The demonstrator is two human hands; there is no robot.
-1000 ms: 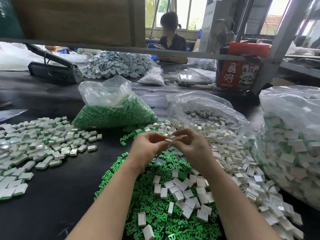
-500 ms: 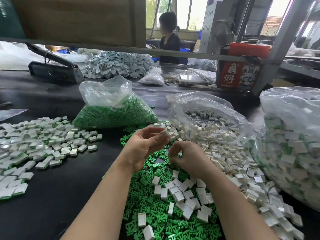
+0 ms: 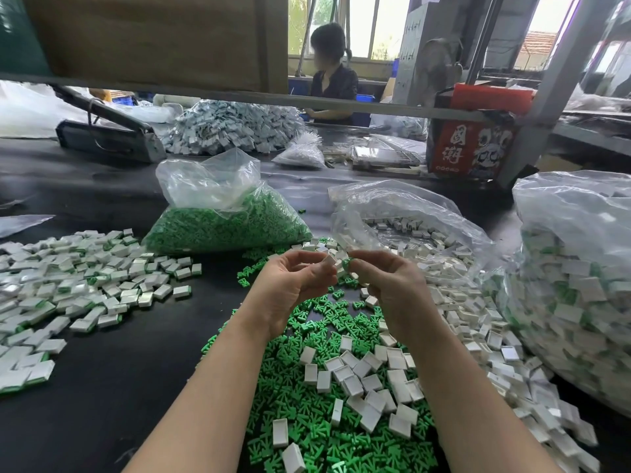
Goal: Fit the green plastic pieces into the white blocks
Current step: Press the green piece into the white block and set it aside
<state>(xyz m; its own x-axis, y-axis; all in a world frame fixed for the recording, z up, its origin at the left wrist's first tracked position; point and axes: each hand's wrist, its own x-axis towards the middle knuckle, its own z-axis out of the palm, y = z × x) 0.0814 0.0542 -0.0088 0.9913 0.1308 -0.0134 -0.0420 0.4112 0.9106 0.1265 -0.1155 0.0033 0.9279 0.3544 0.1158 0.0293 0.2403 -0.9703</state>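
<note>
1. Left hand [image 3: 290, 288]: grip pinches a white block [image 3: 329, 260] at the fingertips.
2. Right hand [image 3: 392, 288]: grip pinches a green piece [image 3: 346, 263], just beside the block.
3. Both held above the loose green pieces [image 3: 307, 336] on the dark worktop [image 3: 119, 370].

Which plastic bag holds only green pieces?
The bag of green pieces left of centre, behind the hands; the other two bags show white blocks.

Three clear bags [image 3: 218, 196] (one green-filled), two hands [image 3: 290, 288], one red box [image 3: 467, 148], countless blocks.
</note>
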